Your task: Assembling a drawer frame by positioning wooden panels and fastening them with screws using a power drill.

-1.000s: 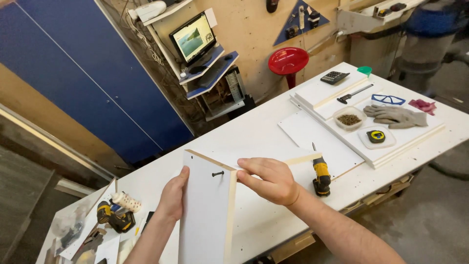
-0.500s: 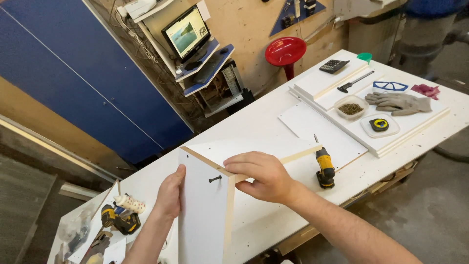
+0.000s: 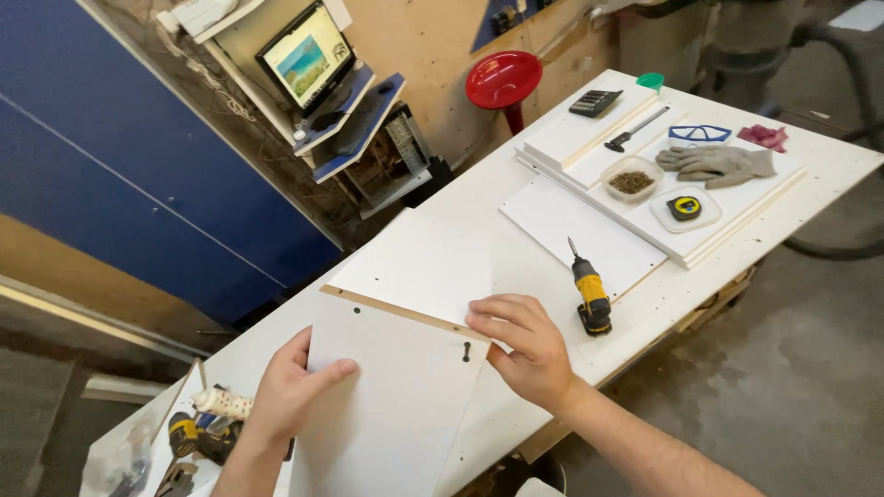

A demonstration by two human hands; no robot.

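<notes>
Both hands grasp a white laminated board with a raw wooden top edge [image 3: 387, 405], tilted up off the white workbench [image 3: 442, 248]. The left hand [image 3: 285, 396] clamps its left edge, thumb on the face; the right hand [image 3: 525, 345] grips the upper right corner beside a small dark screw [image 3: 466, 351]. The board's lower end is cut off by the frame. A yellow-and-black cordless screwdriver [image 3: 589, 296] lies just right of the right hand — farther off, grey work gloves [image 3: 718, 164].
</notes>
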